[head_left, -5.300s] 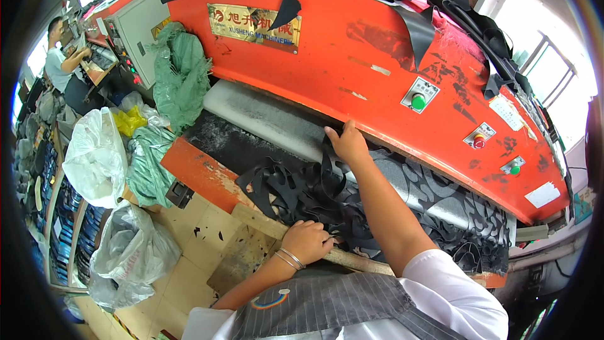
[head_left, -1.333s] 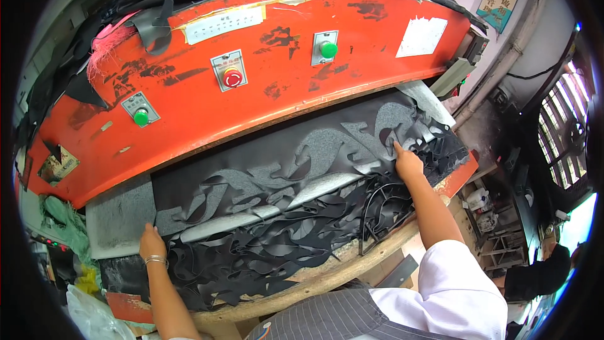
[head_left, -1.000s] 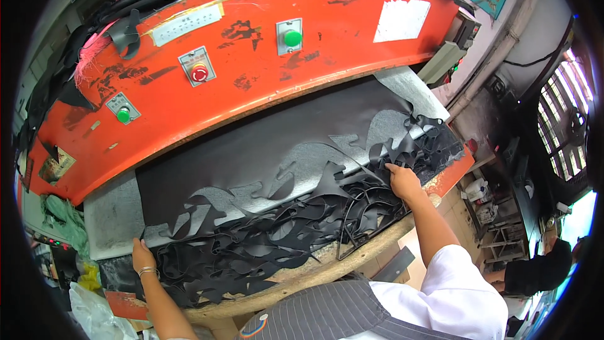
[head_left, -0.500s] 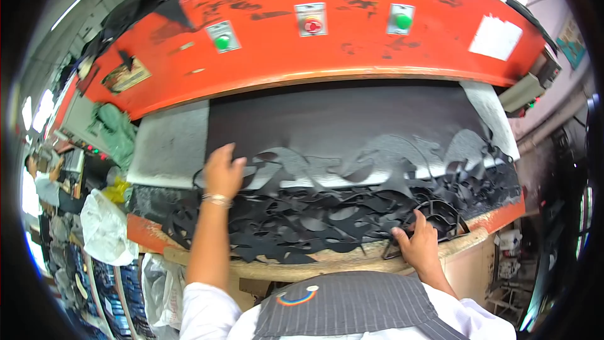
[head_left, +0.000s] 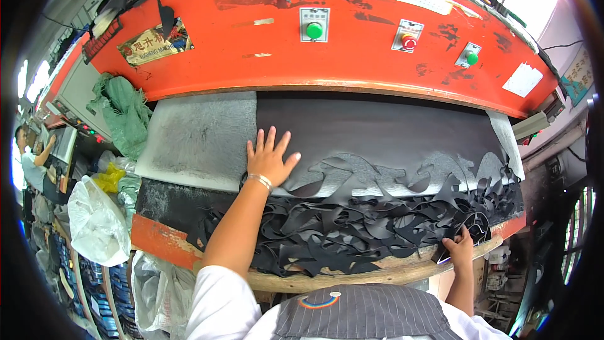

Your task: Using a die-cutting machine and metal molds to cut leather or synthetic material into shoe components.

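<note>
My left hand (head_left: 270, 162) lies palm down with fingers spread on the left part of a smooth black sheet of leather-like material (head_left: 371, 123). The sheet's near edge is ragged, with curved shapes cut out of it. Beneath it a pale grey cutting board (head_left: 195, 138) shows at both sides. At the front right, my right hand (head_left: 460, 249) grips the near side of a black curved metal frame that looks like a cutting die (head_left: 479, 233); its fingertips are partly hidden. The die rests at the right end of a heap of black offcuts (head_left: 333, 226).
An orange press beam (head_left: 352, 56) with two green buttons and a red one spans the back. A worn wooden edge (head_left: 377, 275) runs along the front. White plastic bags (head_left: 97, 223) and a green sack (head_left: 123, 116) are at left. Another person (head_left: 34, 157) works far left.
The view has swung left, so the machine sits further right. My left hand, blurred and raised before, is now flat and spread on the sheet. My right hand's fingers have closed on the die.
</note>
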Demonstrator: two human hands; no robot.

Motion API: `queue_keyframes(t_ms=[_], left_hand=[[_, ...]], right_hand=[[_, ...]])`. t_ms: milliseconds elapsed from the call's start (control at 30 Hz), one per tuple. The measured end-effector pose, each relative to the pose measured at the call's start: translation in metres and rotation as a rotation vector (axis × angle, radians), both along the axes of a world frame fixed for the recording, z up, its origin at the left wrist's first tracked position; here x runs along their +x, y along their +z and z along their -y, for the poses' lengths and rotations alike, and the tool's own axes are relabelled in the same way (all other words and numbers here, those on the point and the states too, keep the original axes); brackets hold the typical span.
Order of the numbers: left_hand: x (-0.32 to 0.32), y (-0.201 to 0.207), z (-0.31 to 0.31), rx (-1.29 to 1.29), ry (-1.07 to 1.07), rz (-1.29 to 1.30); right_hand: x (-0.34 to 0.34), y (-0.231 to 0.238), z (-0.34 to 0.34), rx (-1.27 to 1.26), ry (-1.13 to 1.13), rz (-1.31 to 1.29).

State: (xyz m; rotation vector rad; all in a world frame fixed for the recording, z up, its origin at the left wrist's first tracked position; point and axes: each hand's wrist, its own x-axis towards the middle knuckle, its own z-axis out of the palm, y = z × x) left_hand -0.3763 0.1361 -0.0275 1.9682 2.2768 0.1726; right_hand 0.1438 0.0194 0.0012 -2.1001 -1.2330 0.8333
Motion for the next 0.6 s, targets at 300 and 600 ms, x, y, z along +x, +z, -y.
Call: queue_keyframes(t_ms=[300, 600], left_hand=[[0.026, -0.006, 0.071, 0.059, -0.649, 0.146], [0.013, 0.034, 0.083, -0.534, -0.885, 0.212]], right_hand=[[0.025, 0.093, 0.008, 0.232, -0.288, -0.057], [-0.169, 0.123, -0.043, 0.528, 0.622, 0.482]])
